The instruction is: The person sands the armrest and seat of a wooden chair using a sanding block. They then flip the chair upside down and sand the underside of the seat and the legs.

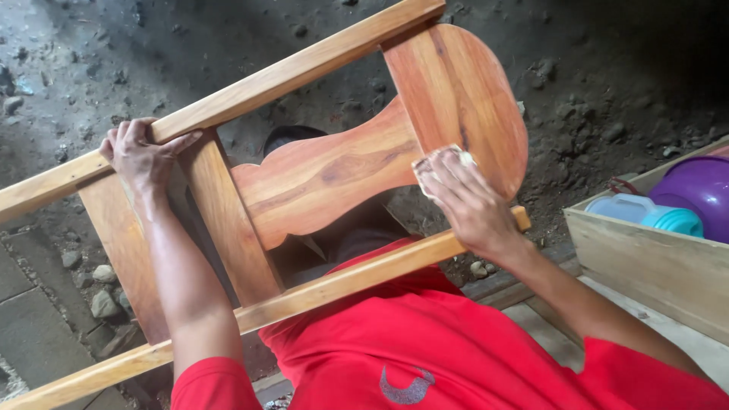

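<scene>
A wooden chair back [334,171] of reddish-brown wood, with a curved middle splat and two long pale rails, lies tilted across my lap. My left hand [140,156] grips the upper rail near its left end. My right hand [467,201] presses a small worn piece of sandpaper [437,161] flat against the rounded end of the splat. Both my forearms reach up from the sleeves of my red shirt [425,342].
A wooden crate [653,262] at the right holds a purple plastic bowl [699,190] and a pale blue container with a teal lid [645,212]. Below lie dark dirt ground with small stones [600,76] and grey paving slabs [30,319] at lower left.
</scene>
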